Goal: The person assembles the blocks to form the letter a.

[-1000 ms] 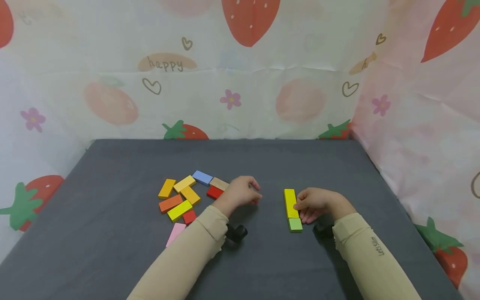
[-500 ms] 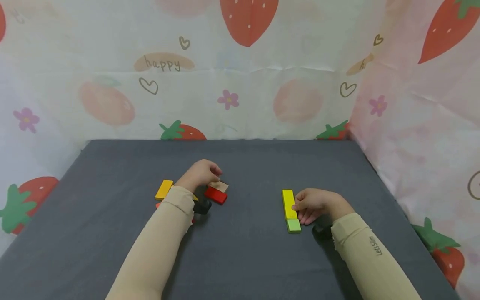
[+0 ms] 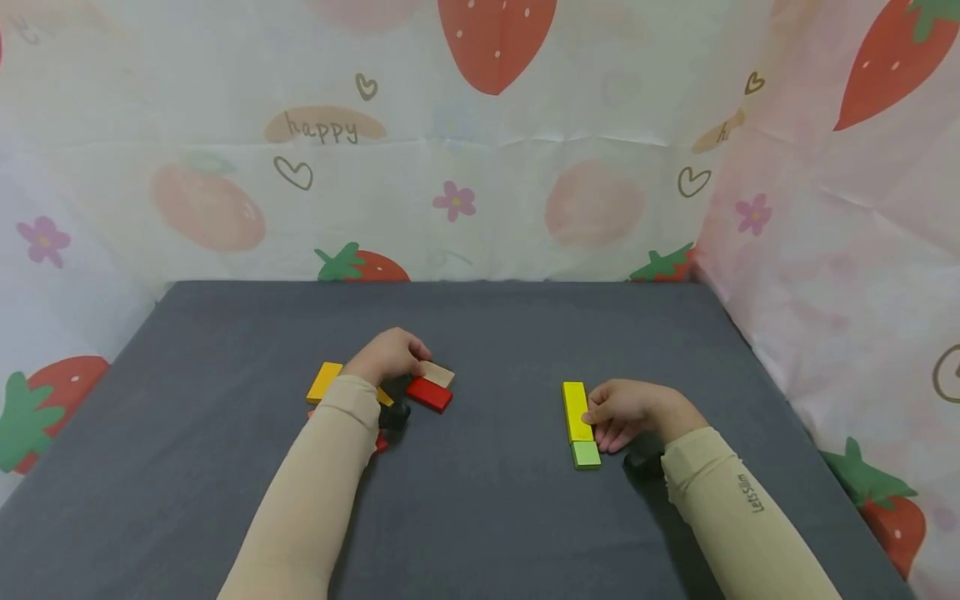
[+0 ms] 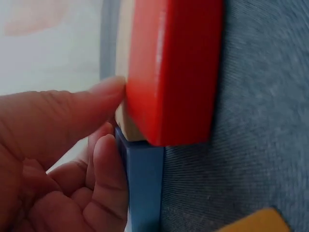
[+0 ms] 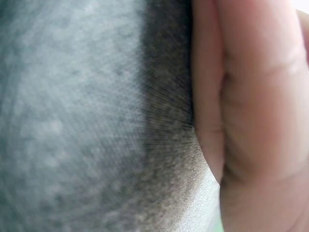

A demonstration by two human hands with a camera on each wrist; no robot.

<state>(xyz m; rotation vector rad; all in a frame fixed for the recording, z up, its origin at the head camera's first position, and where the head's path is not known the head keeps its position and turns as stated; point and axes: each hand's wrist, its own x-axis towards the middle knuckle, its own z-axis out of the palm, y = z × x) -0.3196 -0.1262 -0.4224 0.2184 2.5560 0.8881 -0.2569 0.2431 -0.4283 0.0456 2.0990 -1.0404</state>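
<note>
My left hand [image 3: 388,357] reaches into the block group at left. In the left wrist view its thumb tip [image 4: 112,89] touches the plain wooden block [image 4: 123,121] right by the red block [image 4: 186,72]. Its curled fingers lie alongside the blue block [image 4: 145,183], which sits end to end with the wooden one; the hand hides the blue block in the head view. I cannot tell whether the hand grips a block. At right, my right hand [image 3: 637,410] rests on the table, fingertips against the right side of a yellow block [image 3: 575,408]. A light green block [image 3: 586,455] adjoins its near end.
A yellow-orange block [image 3: 324,382] lies left of my left hand. Under that forearm, other blocks are mostly hidden, with a red corner [image 3: 381,443] showing. Grey cloth covers the table [image 3: 487,517]; a strawberry-print curtain [image 3: 510,217] stands behind and at both sides.
My left hand has moved left from the middle of the table to the wooden and blue blocks, then slightly further left and nearer. The right hand stays beside the yellow block.
</note>
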